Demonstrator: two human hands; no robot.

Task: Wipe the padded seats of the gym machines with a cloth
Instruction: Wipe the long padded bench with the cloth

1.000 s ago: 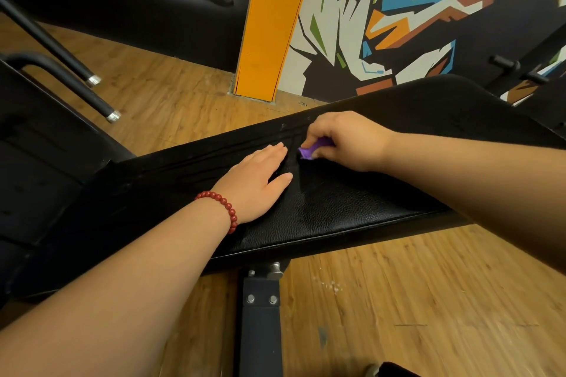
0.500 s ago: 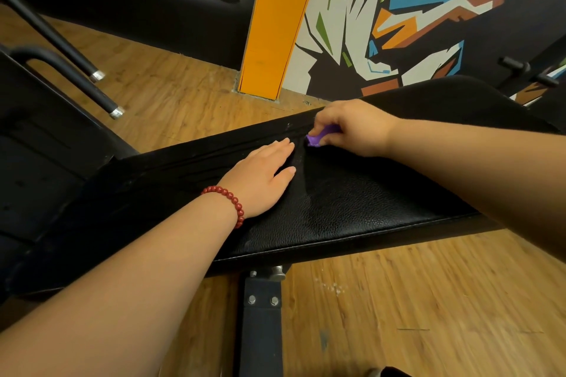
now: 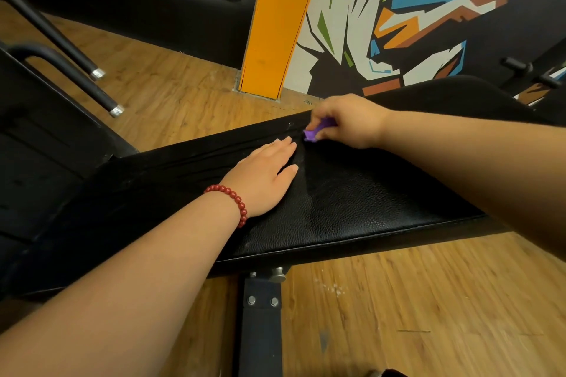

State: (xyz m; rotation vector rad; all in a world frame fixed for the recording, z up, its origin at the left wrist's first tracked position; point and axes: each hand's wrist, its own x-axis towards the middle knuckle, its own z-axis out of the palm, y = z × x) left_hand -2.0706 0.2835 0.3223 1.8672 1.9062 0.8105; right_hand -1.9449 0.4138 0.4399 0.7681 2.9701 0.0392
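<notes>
A black padded bench seat [image 3: 352, 202] runs across the middle of the view. My left hand [image 3: 263, 177], with a red bead bracelet on the wrist, lies flat on the pad with straight fingers. Just beyond its fingertips, my right hand [image 3: 346, 121] grips a small bunched purple cloth [image 3: 315, 131] and presses it on the pad near the far edge. Most of the cloth is hidden inside my fist.
A dark metal support post [image 3: 260, 324] with bolts stands under the bench. Black machine bars with chrome tips [image 3: 104, 92] reach in from the left. An orange pillar [image 3: 275, 24] and a painted wall [image 3: 413, 15] lie beyond. The floor is wood [image 3: 413, 309].
My right hand has slid the purple cloth a little farther along the pad toward its far edge. My left hand has stayed flat in place.
</notes>
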